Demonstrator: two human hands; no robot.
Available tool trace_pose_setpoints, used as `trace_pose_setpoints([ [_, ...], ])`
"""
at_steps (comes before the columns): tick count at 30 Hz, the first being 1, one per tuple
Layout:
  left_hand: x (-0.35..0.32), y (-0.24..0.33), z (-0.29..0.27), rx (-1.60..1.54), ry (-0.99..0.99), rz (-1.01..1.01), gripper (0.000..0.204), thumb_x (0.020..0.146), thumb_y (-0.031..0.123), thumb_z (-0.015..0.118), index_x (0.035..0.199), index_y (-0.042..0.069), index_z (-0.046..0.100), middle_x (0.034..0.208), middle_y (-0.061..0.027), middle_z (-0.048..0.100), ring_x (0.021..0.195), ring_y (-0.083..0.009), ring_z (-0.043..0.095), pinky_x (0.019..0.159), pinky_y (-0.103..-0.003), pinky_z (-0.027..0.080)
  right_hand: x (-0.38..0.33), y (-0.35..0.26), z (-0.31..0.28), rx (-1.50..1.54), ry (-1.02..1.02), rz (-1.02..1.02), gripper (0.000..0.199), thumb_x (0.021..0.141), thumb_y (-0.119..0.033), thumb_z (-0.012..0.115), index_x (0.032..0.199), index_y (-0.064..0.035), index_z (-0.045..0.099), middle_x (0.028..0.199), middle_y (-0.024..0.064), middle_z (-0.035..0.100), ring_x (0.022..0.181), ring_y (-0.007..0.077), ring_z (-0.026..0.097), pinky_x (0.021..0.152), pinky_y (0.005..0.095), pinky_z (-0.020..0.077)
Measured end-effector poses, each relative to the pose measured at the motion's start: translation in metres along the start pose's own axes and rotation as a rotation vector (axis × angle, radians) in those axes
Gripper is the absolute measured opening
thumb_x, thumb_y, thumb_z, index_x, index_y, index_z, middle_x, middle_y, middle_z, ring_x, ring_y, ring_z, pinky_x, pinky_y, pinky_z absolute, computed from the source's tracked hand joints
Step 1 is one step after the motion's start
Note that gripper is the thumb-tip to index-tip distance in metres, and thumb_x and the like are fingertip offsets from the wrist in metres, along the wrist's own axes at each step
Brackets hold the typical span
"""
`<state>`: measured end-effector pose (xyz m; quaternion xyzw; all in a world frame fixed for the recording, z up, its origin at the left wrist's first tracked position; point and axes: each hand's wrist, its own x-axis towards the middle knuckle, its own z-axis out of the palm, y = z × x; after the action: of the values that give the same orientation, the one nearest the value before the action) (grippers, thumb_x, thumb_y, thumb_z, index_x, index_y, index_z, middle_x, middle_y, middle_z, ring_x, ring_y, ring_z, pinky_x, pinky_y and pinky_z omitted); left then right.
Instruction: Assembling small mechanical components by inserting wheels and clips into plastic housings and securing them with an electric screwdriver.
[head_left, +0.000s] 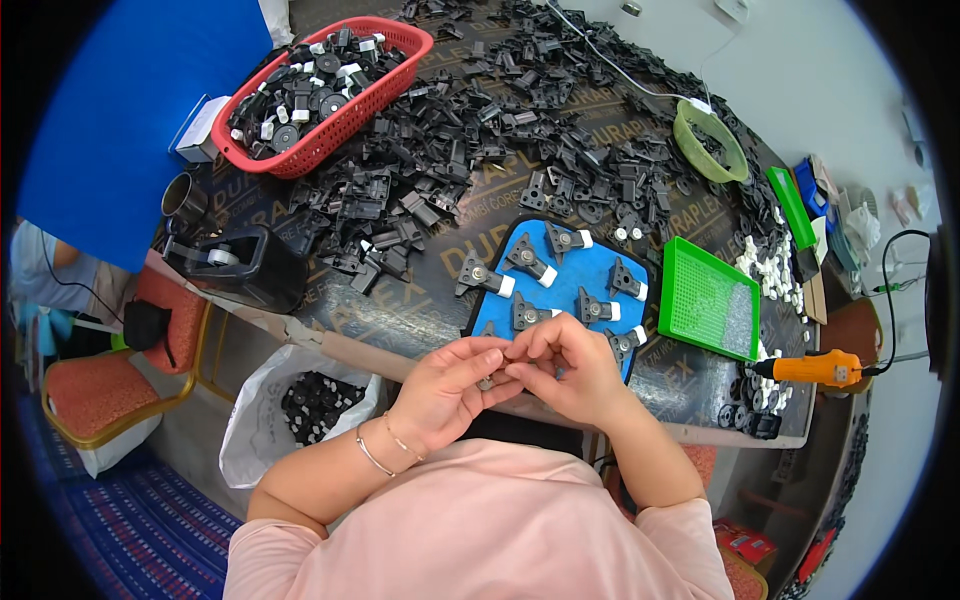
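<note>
My left hand (450, 388) is curled palm up at the table's near edge, with a small greyish thing (485, 383) showing at its fingers, too small to name. Against it, my right hand (573, 368) has its thumb and fingers pinched together, and whatever they hold is hidden. Just beyond both hands lies a blue mat (560, 293) with a dark rim. Several black plastic parts with white ends, such as one black-and-white part (530, 262), are spread over it. The nearest ones are partly covered by my fingers.
Loose black parts (450, 170) heap across the table behind the mat. A red basket (400, 85) of parts stands far left, a tape dispenser (262, 268) nearer. Rightward are a green tray (685, 300), white pieces (775, 270) and an orange electric screwdriver (815, 369). A white bag (250, 425) hangs below left.
</note>
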<state>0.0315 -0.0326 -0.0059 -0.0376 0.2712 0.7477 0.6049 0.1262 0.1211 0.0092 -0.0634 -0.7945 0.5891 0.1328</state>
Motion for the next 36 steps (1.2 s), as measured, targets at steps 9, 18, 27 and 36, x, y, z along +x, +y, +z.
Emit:
trace_pose_setpoints([
  [9, -0.001, -0.008, -0.001, 0.077, 0.044, 0.042, 0.018, 0.089, 0.009, 0.056, 0.106, 0.002, 0.058, 0.103, -0.0091, 0.062, 0.096, -0.0188, 0.061, 0.087, -0.033, 0.049, -0.007, 0.003, -0.004, 0.032, -0.031, 0.084, 0.024, 0.079, 0.007, 0.062, 0.083, -0.0033, 0.041, 0.090, 0.0113, 0.063, 0.075, 0.0080, 0.060, 0.059, 0.0191, 0.0487],
  [18, 0.001, -0.007, -0.007, 0.123, 0.131, 0.072, 0.018, 0.087, 0.004, 0.056, 0.104, 0.001, 0.057, 0.105, -0.0143, 0.062, 0.098, -0.0245, 0.061, 0.087, -0.035, 0.050, -0.001, 0.008, -0.057, -0.081, 0.103, 0.369, 0.027, 0.072, 0.005, 0.065, 0.080, -0.0072, 0.042, 0.074, 0.0020, 0.061, 0.056, -0.0001, 0.047, 0.049, 0.0149, 0.0362],
  [27, -0.002, -0.005, -0.006, 0.108, 0.136, 0.116, 0.018, 0.086, 0.003, 0.057, 0.104, 0.002, 0.057, 0.104, -0.0148, 0.061, 0.099, -0.0250, 0.060, 0.087, -0.035, 0.051, -0.006, 0.016, -0.040, -0.393, -0.054, 0.352, 0.028, 0.066, -0.003, 0.070, 0.079, -0.0052, 0.045, 0.069, 0.0030, 0.061, 0.053, 0.0088, 0.049, 0.049, 0.0253, 0.0389],
  [36, -0.002, -0.005, -0.007, 0.105, 0.109, 0.115, 0.017, 0.086, 0.004, 0.057, 0.103, 0.002, 0.057, 0.104, -0.0147, 0.062, 0.099, -0.0251, 0.060, 0.086, -0.034, 0.051, -0.006, 0.016, -0.038, -0.420, -0.007, 0.308, 0.030, 0.066, -0.004, 0.072, 0.082, -0.0057, 0.047, 0.070, 0.0017, 0.061, 0.049, 0.0084, 0.046, 0.046, 0.0246, 0.0369],
])
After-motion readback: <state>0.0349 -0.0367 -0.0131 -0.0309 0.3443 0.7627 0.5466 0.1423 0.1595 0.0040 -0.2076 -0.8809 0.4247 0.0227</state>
